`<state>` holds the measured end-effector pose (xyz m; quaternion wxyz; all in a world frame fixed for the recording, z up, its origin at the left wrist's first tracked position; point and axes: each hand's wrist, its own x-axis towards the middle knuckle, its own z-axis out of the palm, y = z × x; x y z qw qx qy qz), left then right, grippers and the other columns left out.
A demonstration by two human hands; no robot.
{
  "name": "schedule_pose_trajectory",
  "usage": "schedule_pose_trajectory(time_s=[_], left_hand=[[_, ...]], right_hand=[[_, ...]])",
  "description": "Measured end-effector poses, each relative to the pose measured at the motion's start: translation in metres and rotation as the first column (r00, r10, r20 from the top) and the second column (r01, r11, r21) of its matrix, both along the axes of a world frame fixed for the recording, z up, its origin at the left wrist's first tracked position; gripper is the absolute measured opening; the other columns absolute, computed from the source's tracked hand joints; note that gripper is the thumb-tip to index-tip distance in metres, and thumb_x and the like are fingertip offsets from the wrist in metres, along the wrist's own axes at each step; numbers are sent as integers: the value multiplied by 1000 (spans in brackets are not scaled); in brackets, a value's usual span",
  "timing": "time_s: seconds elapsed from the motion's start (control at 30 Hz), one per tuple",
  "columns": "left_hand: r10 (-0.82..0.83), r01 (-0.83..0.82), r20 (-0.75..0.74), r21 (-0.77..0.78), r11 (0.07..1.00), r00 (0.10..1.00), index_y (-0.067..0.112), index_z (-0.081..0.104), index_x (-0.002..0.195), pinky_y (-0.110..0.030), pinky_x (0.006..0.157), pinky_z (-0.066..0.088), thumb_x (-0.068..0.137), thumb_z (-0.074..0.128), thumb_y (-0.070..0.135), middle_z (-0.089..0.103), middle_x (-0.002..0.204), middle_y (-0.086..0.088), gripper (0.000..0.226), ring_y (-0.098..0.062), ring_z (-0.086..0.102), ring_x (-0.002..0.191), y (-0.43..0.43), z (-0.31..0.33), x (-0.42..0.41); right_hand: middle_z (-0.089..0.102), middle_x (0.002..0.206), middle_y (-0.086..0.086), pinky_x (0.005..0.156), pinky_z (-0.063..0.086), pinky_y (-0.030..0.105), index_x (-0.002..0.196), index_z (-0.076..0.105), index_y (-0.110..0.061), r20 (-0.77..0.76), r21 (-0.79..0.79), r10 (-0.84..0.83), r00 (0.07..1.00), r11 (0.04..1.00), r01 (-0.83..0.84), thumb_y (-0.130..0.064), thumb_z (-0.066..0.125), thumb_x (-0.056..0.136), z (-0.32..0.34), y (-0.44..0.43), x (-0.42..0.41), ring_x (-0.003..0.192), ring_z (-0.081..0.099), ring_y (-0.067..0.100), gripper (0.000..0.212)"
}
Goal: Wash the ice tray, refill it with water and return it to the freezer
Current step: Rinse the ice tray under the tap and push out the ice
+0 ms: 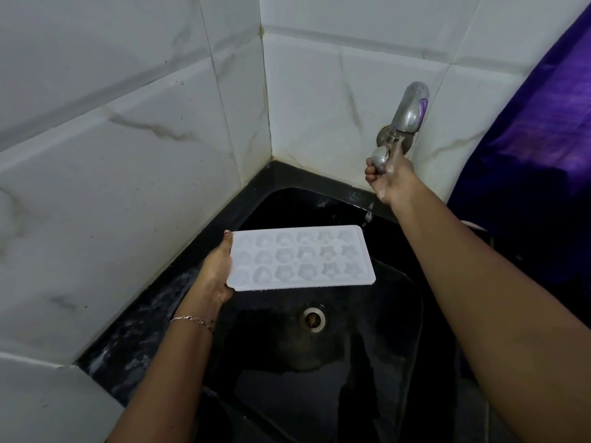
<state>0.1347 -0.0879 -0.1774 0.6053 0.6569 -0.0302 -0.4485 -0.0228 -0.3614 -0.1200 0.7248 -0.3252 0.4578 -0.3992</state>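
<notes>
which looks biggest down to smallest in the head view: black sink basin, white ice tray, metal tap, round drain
1. black sink basin
2. white plastic ice tray
3. silver metal wall tap, farther from the camera, so its true size is unsure
4. round metal drain

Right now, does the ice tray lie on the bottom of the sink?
No, the left hand holds the ice tray by one end, above the sink.

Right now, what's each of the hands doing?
Left hand: holds the white plastic ice tray by its short end.
Right hand: grips the round metal tap knob.
</notes>
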Motion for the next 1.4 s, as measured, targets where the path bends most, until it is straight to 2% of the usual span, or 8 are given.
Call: schedule_pose_trajectory(time_s=[0.17,0.3,0.43,0.57,0.67,0.87,1.23,1.4], left_hand=[[-9,10,-15,12,1000,1000,10,65,100,-42,76,55,100,38,48,70,99,-12,46,-31,67,88,-1,1,-4],[-2,2,-25,1,1000,1000,11,65,101,-41,72,54,100,39,48,71,98,-12,46,-30,68,86,1,2,-9],[-25,24,-27,-16,1000,999,11,66,97,-40,70,54,101,37,47,70,95,-10,46,-29,68,84,4,4,-16],[-50,49,-14,-16,999,999,10,66,100,-40,69,54,100,37,48,70,99,-12,48,-30,68,86,9,7,-23],[-64,64,-19,-10,998,998,10,67,102,-42,72,55,99,39,51,71,103,-13,49,-33,68,91,15,9,-29],[-93,92,-24,-19,996,995,10,66,96,-39,66,55,100,39,48,72,90,-10,46,-28,69,80,28,11,-49],[-121,121,-20,-18,993,992,12,64,91,-39,64,53,101,37,48,70,85,-9,46,-28,67,77,45,22,-83],[-95,95,-19,-2,995,995,12,65,94,-39,63,54,100,39,48,71,85,-9,45,-28,68,76,52,26,-95]], right_hand=[[59,83,7,56,50,22,113,56,-7,32,-12,71,997,997,-71,-47,36,101,-3,0,-15,67,58,15,47],[67,105,8,75,51,31,124,49,-12,-211,-24,204,956,977,-214,-61,23,98,-11,21,-31,91,67,19,61],[63,100,3,80,43,25,107,55,-13,-467,-269,74,881,938,-221,-19,42,100,-30,80,-52,83,57,11,16],[55,112,-4,89,27,6,96,65,-23,-672,-562,-73,737,698,-443,-4,48,87,-48,136,-86,107,43,9,27],[43,123,-8,103,20,28,98,67,-29,-788,-536,-134,601,631,-561,-21,42,83,-51,162,-106,121,27,10,30],[30,144,-5,110,5,40,104,67,-36,-908,-419,-236,347,536,-733,-38,31,82,-39,190,-128,137,14,13,43],[32,141,-7,106,9,46,103,65,-41,-884,-423,-415,213,521,-741,-43,20,80,-36,218,-163,133,18,14,50],[28,143,-8,109,6,47,109,66,-41,-902,-402,-358,240,497,-769,-41,23,81,-38,221,-174,137,11,11,52]])
